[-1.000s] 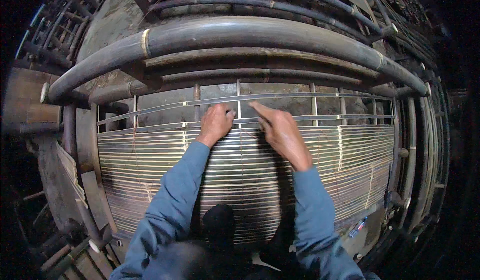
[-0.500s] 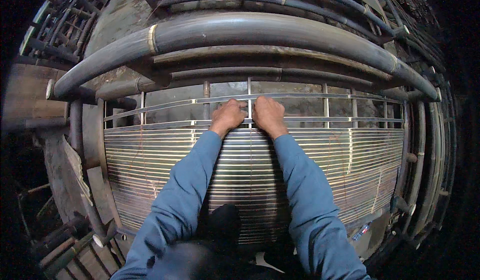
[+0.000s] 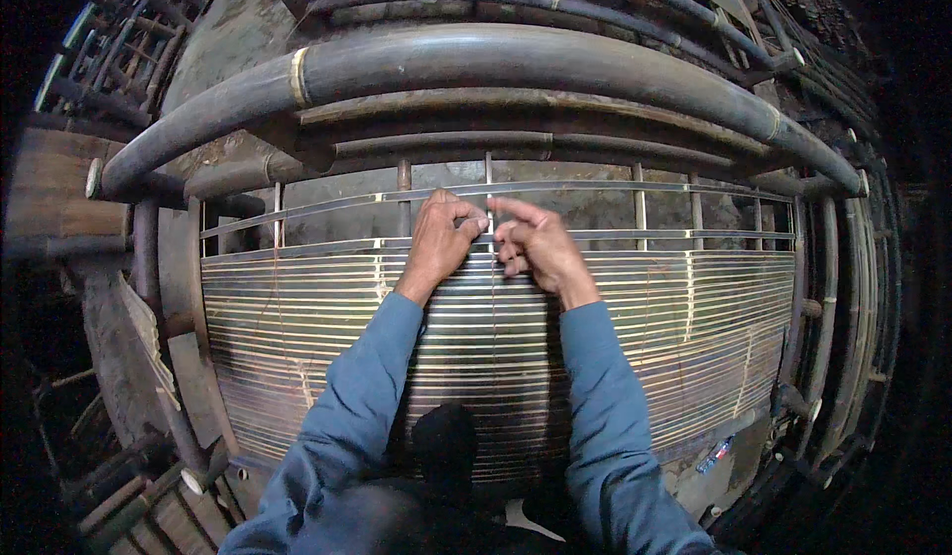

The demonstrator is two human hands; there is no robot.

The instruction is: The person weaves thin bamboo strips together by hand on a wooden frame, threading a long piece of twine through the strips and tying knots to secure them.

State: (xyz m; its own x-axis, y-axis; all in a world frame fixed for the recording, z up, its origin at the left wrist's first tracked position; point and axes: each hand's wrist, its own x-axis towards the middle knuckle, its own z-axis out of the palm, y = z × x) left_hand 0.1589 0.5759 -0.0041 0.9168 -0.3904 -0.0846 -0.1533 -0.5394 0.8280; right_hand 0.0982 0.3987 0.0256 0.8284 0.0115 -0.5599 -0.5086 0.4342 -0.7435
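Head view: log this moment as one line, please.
left hand: fingertips on vertical cord | right hand: beside it, touching cord | woven slat mat on bamboo frame

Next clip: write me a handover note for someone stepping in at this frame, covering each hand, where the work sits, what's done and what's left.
Left hand: fingers curled at the top edge of the woven slat mat, beside the central upright stake.
Right hand: index finger pointing left, touching the same spot; whether it pinches anything is unclear.
Work: mat spread on a bamboo pole frame.
Done: lower mat densely packed with horizontal slats.
Left: only two loose slats cross the stakes above; that band is open.
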